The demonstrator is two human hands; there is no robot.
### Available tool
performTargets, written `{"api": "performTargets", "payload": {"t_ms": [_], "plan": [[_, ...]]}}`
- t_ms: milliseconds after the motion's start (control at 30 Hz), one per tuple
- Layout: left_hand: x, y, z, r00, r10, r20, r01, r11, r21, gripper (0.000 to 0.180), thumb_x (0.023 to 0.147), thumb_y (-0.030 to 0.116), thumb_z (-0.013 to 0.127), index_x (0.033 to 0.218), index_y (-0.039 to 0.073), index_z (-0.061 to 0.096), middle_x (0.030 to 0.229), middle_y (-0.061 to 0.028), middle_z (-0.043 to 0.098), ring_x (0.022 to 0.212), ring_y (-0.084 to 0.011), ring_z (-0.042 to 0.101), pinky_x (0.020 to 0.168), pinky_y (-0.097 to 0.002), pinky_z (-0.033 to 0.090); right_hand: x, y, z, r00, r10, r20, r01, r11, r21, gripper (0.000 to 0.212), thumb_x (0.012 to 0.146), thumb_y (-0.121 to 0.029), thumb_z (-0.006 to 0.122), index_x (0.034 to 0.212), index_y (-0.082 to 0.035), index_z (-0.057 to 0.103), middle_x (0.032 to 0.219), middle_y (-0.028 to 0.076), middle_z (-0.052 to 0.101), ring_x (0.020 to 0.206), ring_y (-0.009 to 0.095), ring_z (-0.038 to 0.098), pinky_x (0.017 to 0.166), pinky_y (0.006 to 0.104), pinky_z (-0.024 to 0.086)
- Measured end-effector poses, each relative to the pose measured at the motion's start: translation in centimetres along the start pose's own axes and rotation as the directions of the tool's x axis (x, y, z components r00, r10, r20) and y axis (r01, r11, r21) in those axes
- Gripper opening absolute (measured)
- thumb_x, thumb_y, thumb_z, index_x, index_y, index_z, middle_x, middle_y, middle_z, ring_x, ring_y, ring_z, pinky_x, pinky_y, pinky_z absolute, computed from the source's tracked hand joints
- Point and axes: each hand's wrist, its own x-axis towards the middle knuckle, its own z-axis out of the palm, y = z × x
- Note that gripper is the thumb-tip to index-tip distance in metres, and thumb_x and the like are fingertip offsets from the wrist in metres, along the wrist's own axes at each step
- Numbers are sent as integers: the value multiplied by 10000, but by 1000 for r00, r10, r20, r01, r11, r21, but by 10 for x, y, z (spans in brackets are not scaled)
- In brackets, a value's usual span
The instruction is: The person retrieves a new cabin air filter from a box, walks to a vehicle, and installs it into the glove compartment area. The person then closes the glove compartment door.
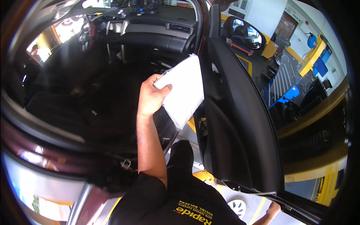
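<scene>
My left hand (152, 95) reaches up into the open doorway of a car. It grips a flat white rectangular packet (183, 92) by its left edge, thumb on top and the other fingers underneath. The packet is tilted, and its rim looks crinkled, like thin wrapping; what is inside does not show. Low at the right, my right hand (273, 208) is by the lower edge of the open car door (240, 112). Its fingers are mostly hidden there.
Left of the packet lies the dark car interior, with a dashboard (161, 30) and a steering wheel (86, 35). The door's side mirror (245, 33) juts out at the upper right. Beyond stand blue and yellow workshop equipment (287, 95). A white wheel (237, 207) shows below the door.
</scene>
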Motion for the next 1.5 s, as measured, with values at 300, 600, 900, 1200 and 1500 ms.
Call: {"api": "performTargets", "payload": {"t_ms": [300,600,900,1200,1500], "plan": [[190,-102,54,871,-78,484,249,921,-300,560,797,-17,641,1345,-33,529,1135,-128,634,1002,-161,606,864,-266,477,-11,-228,115,995,89,-53,-98,976,-195,438,997,-280,517,1310,27,521,1204,156,650,1166,271,601,979,395,484],[245,-208,38,747,-133,652,486,778,-399,520,807,-4,659,1305,-17,514,1188,-110,595,1103,-185,581,982,-322,450,26,-372,363,673,40,738,-32,999,-26,547,1039,-354,431,1414,45,421,1260,203,620,1220,310,579,976,403,486],[279,-350,-4,585,-335,739,299,936,187,358,978,294,597,1216,30,546,1104,-103,562,1066,-195,548,949,-342,437,30,-367,650,712,254,655,-673,514,532,563,1035,-314,516,1445,26,336,1308,163,542,1195,243,526,1088,374,370],[421,-447,24,522,-323,789,33,932,360,589,859,403,730,1206,-53,593,1115,-240,671,1010,-325,649,868,-415,515,83,-387,803,736,181,652,-517,771,370,687,1075,-501,253,1501,33,324,1520,191,392,1342,305,455,1133,393,342],[443,-520,5,735,-112,669,9,988,156,949,875,236,713,1542,-38,95,1473,-320,405,1287,-361,534,1084,-420,438,125,-382,883,965,-79,251,80,997,5,529,1061,-430,437,868,29,617,660,5,525,652,112,434,597,318,386]]}}
